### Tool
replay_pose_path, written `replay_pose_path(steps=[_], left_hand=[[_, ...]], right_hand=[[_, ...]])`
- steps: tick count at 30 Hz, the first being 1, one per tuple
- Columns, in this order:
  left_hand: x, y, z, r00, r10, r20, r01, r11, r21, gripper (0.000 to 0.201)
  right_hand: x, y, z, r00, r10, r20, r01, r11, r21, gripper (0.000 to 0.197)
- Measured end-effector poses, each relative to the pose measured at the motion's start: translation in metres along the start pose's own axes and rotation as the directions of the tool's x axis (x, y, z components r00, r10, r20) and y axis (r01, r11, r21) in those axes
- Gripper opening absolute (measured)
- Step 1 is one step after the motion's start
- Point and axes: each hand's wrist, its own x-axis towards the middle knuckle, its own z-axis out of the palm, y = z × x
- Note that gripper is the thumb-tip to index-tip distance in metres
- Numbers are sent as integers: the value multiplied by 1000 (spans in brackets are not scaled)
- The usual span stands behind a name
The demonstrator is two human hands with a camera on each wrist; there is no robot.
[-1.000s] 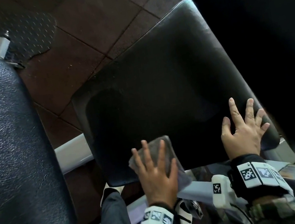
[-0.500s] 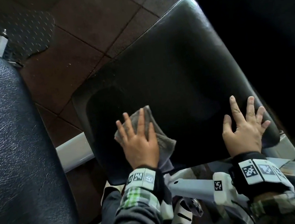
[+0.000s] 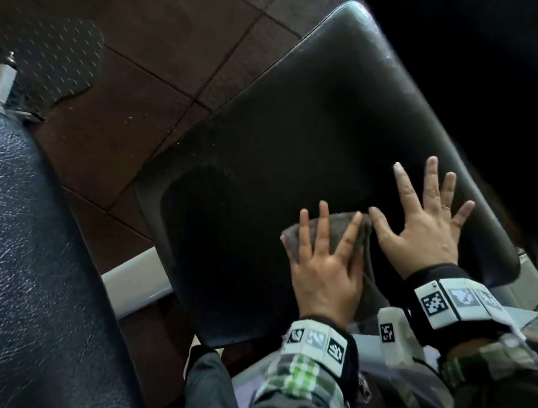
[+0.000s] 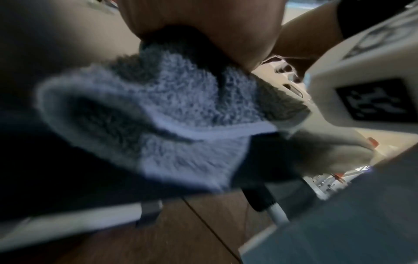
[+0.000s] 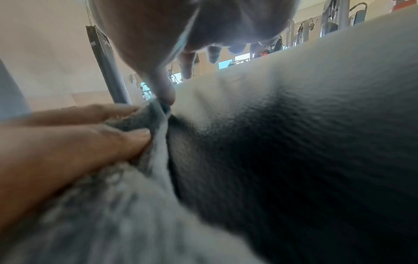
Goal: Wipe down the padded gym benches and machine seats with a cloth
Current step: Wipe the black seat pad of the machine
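A black padded seat (image 3: pixel 301 123) fills the middle of the head view. My left hand (image 3: pixel 323 244) lies flat with spread fingers on a grey cloth (image 3: pixel 339 228), pressing it onto the pad's near part. In the left wrist view the cloth (image 4: pixel 169 116) bunches under my palm. Just to its right, my right hand (image 3: pixel 426 213) rests flat on the bare pad, fingers spread. The right wrist view shows my right thumb touching the edge of the cloth (image 5: pixel 135 205) on the seat (image 5: pixel 305 151), beside the fingers of my left hand (image 5: pixel 95 125).
A second dark padded cushion (image 3: pixel 14 274) rises close on the left. A white frame tube (image 3: pixel 133 281) runs between it and the seat. Another dark pad (image 3: pixel 479 36) looms at the right. Beyond are brown floor tiles (image 3: pixel 169 45) and a perforated footplate (image 3: pixel 57 57).
My left hand has slid the cloth from the pad's near-left edge up and then rightward, ending beside my right hand. The right hand has stayed flat on the pad.
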Motion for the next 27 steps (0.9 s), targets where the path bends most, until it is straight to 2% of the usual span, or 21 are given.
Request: replay_pose_path(steps=[2, 6, 8, 11, 17, 22, 25, 27], left_hand=[[27, -12, -7, 999, -29, -32, 29, 1000, 4, 47], [54, -34, -21, 970, -231, -74, 232, 973, 3, 54], [41, -32, -21, 975, -214, -51, 217, 974, 65, 59], [21, -26, -11, 993, -118, -11, 119, 981, 155, 61], [67, -43, -21, 997, -80, -22, 82, 990, 113, 56], [95, -88, -37, 980, -172, -98, 180, 979, 91, 52], [71, -92, -34, 953, -248, -173, 265, 961, 80, 51], [46, -79, -27, 958, -229, -176, 244, 967, 73, 51]], right_hand=[[11, -4, -4, 996, 58, 75, -58, 998, -4, 71], [16, -5, -8, 974, 98, 204, -95, 995, -22, 70], [15, -7, -8, 970, 103, 222, -99, 995, -26, 70], [14, -11, -11, 965, 114, 237, -108, 993, -39, 70], [13, -14, -14, 957, 123, 264, -114, 992, -49, 70], [13, -16, -17, 948, 134, 290, -127, 991, -43, 70], [13, -17, -18, 944, 131, 303, -127, 991, -33, 70], [13, -17, -18, 943, 129, 305, -126, 992, -29, 70]])
